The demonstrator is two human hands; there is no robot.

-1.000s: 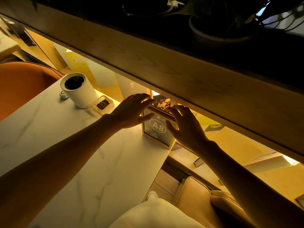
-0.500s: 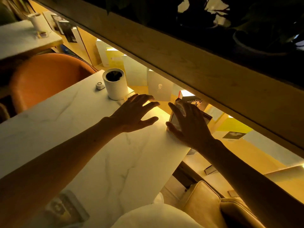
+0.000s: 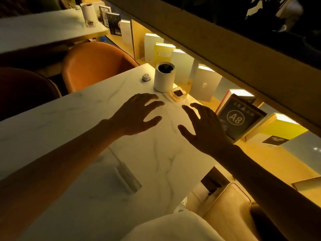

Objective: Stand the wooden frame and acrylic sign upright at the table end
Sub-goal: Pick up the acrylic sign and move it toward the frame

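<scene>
The wooden frame (image 3: 238, 119) with a dark "A8" card stands at the far right end of the marble table (image 3: 156, 162), tilted back against the books behind it. My right hand (image 3: 203, 129) hovers just left of it, fingers spread, holding nothing; whether it touches the frame's lower left edge I cannot tell. My left hand (image 3: 137, 115) floats open over the tabletop, apart from the frame. A clear, flat piece that looks like the acrylic sign (image 3: 128, 178) lies on the table beside my left forearm.
A white cylindrical cup (image 3: 164, 77), a small tray of dark bits (image 3: 178, 93) and a white button (image 3: 146, 77) sit at the table's far edge. Books line the lit shelf behind. A wooden beam (image 3: 225, 49) overhangs. Orange chair (image 3: 93, 65) left, tan chair (image 3: 231, 206) right.
Both hands have come off the wooden frame and drawn back over the table. The frame stays standing at the table end. The view has swung left and back.
</scene>
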